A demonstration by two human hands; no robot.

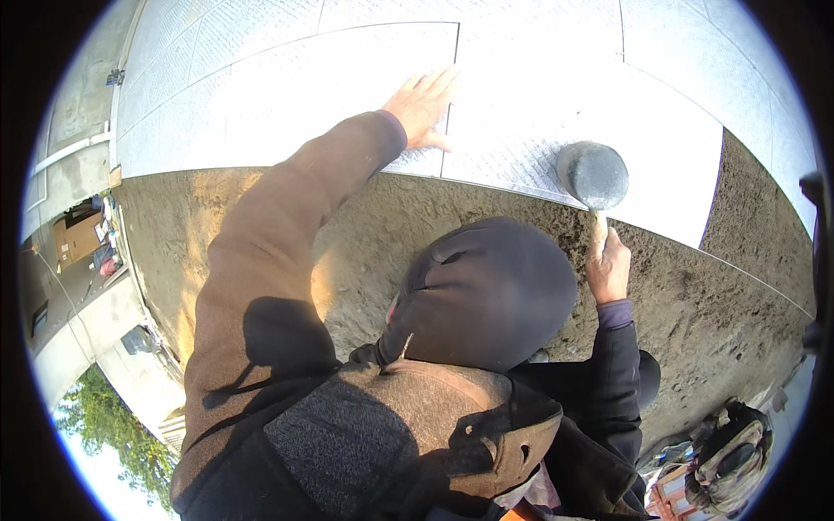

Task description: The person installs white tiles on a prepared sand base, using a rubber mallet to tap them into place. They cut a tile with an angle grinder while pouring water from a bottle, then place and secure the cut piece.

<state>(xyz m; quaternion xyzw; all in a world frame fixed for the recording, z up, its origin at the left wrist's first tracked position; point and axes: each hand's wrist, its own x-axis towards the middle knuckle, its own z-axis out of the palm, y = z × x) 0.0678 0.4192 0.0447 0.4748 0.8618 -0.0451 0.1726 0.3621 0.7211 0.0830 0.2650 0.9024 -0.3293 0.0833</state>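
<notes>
My left hand (423,104) lies flat with fingers spread on a pale textured paving slab (330,95), by the joint with the slab to its right. My right hand (608,266) is wrapped round the short light handle of a rubber mallet (594,176) with a dark grey round head. That head is over the near edge of the right-hand slab (530,113); whether it touches the slab I cannot tell. Strong glare washes out much of the slabs' surface.
Bare sandy soil (373,221) runs along the slabs' near edge, and a dark soil gap (751,195) breaks the paving at right. A thin string (747,282) crosses the soil there. A cardboard box (76,239) stands far left; a camouflage-patterned bundle (734,456) lies lower right.
</notes>
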